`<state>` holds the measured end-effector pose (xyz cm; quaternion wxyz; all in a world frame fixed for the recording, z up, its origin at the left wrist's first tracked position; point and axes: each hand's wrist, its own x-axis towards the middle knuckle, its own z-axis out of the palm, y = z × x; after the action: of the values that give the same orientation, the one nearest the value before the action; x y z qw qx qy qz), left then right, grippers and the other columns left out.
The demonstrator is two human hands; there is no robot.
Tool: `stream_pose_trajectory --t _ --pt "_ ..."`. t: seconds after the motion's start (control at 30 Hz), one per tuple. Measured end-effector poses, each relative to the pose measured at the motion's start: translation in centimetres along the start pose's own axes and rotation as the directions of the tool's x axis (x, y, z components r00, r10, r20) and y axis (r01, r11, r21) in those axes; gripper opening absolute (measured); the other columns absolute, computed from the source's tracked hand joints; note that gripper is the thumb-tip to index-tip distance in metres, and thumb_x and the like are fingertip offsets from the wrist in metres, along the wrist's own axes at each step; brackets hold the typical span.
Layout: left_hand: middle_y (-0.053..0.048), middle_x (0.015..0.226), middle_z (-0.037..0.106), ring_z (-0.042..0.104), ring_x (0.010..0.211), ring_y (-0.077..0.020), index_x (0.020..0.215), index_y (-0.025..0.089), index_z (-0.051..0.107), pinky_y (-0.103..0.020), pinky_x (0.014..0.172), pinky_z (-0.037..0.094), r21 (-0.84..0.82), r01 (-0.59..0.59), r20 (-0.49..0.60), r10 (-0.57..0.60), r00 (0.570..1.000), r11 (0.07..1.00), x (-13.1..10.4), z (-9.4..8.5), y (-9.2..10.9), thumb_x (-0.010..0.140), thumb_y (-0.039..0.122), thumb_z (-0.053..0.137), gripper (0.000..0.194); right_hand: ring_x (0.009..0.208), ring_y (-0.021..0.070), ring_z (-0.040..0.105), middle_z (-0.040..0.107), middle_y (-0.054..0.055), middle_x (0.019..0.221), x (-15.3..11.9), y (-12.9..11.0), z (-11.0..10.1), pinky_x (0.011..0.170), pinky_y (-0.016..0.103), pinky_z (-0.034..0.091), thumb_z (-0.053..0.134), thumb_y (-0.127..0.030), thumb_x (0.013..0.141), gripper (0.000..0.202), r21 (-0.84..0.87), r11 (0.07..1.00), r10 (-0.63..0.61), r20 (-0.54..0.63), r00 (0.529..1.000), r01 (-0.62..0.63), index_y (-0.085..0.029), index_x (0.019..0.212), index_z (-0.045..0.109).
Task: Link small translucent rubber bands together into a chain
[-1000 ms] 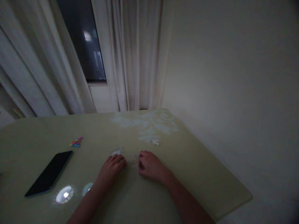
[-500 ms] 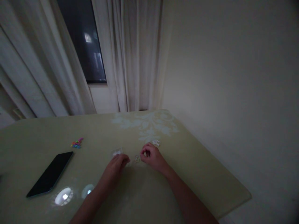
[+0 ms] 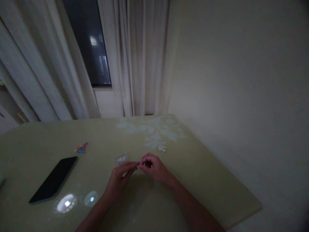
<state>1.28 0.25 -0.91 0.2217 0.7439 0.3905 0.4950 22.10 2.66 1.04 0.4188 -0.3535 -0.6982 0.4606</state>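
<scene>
Over the table my left hand [image 3: 122,172] and my right hand [image 3: 154,167] meet, fingertips almost touching. Thumb and fingers of the left are pinched together, pointing right. The right curls into a ring-shaped pinch. Whatever lies between the fingertips is too small and dim to make out. Just behind the left hand lies a small clear plastic bag or case [image 3: 122,158] with whitish content. Beyond the right hand are a few small white pieces [image 3: 162,149] on the tabletop.
A black tablet [image 3: 54,178] lies at the left of the pale glossy table [image 3: 101,135]. Behind it sits a small heap of brightly coloured pieces [image 3: 81,148]. Curtains [image 3: 137,64] hang past the far edge, and a wall [image 3: 231,83] runs along the right.
My hands have come together, the left moving right and the right slightly left and down. The small pale pieces seen between them before are now covered by the hands.
</scene>
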Motion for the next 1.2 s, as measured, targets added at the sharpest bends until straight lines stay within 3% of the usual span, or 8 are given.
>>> stream_pose_trajectory --t 0.13,0.27,0.37,0.43,0.57,0.8,1.2 --pt "-0.006 0.106 0.082 0.078 0.095 -0.0200 0.107 0.030 0.082 -0.028 0.083 0.062 -0.007 -0.033 -0.029 0.033 0.999 0.999 -0.1 0.3 0.1 0.098 0.030 0.066 0.018 0.069 0.0105 0.050 0.058 0.000 0.090 -0.1 -0.3 0.4 0.065 0.025 0.040 0.076 -0.036 0.085 0.021 0.071 0.997 0.007 0.023 1.000 -0.009 -0.017 0.082 0.070" --pt "-0.004 0.094 0.081 0.077 0.086 -0.0188 0.097 0.026 0.079 -0.026 0.078 0.062 -0.037 0.050 -0.063 -0.052 0.997 0.998 -0.1 -0.1 0.5 0.095 0.032 0.069 0.012 0.074 0.0123 0.055 0.060 0.001 0.091 0.1 -0.1 0.2 0.068 0.026 0.043 0.074 -0.038 0.090 0.022 0.047 0.999 0.002 0.012 1.000 -0.002 -0.017 0.084 0.073" --pt "-0.003 0.090 0.081 0.078 0.082 -0.0179 0.098 0.024 0.077 -0.025 0.075 0.061 -0.053 0.156 -0.099 -0.161 0.982 0.986 -0.2 -0.3 0.6 0.093 0.032 0.070 0.012 0.081 0.0146 0.058 0.061 0.002 0.092 0.2 0.7 0.0 0.075 0.027 0.045 0.073 -0.025 0.091 0.008 -0.201 0.980 -0.003 -0.097 0.995 -0.017 -0.017 0.087 0.075" --pt "-0.004 0.091 0.081 0.078 0.081 -0.0183 0.099 0.023 0.077 -0.026 0.074 0.062 -0.097 0.201 -0.104 -0.211 0.972 0.975 -0.2 -0.2 0.6 0.093 0.033 0.069 0.015 0.092 0.0175 0.060 0.063 0.004 0.097 0.2 1.4 -0.1 0.085 0.030 0.046 0.074 -0.015 0.089 0.004 -0.404 0.914 -0.029 -0.146 0.989 -0.033 -0.018 0.092 0.076" --pt "-0.007 0.093 0.081 0.079 0.081 -0.0196 0.102 0.020 0.076 -0.029 0.074 0.064 -0.200 0.237 -0.097 -0.260 0.961 0.951 -0.2 0.1 0.3 0.094 0.038 0.065 0.021 0.108 0.0215 0.060 0.064 0.008 0.110 0.2 2.6 0.1 0.098 0.034 0.046 0.072 -0.015 0.091 0.012 -0.594 0.802 -0.018 -0.112 0.994 -0.052 -0.019 0.102 0.077" --pt "-0.004 0.086 0.082 0.078 0.080 -0.0200 0.090 0.023 0.079 -0.028 0.074 0.063 -0.121 0.209 -0.092 -0.220 0.971 0.970 0.0 -0.1 0.5 0.088 0.035 0.072 0.014 0.108 0.0213 0.061 0.065 0.008 0.112 0.7 3.1 0.6 0.097 0.032 0.047 0.070 -0.017 0.095 0.014 -0.654 0.756 0.002 -0.063 0.998 -0.042 -0.020 0.106 0.077" --pt "-0.005 0.091 0.081 0.078 0.083 -0.0196 0.098 0.023 0.080 -0.028 0.076 0.063 -0.102 0.177 -0.058 -0.183 0.981 0.979 0.0 0.1 0.2 0.091 0.034 0.069 0.016 0.102 0.0227 0.057 0.065 0.009 0.105 0.8 3.2 1.0 0.093 0.035 0.045 0.059 -0.015 0.100 0.011 -0.772 0.635 -0.008 -0.047 0.999 -0.031 -0.017 0.096 0.069"
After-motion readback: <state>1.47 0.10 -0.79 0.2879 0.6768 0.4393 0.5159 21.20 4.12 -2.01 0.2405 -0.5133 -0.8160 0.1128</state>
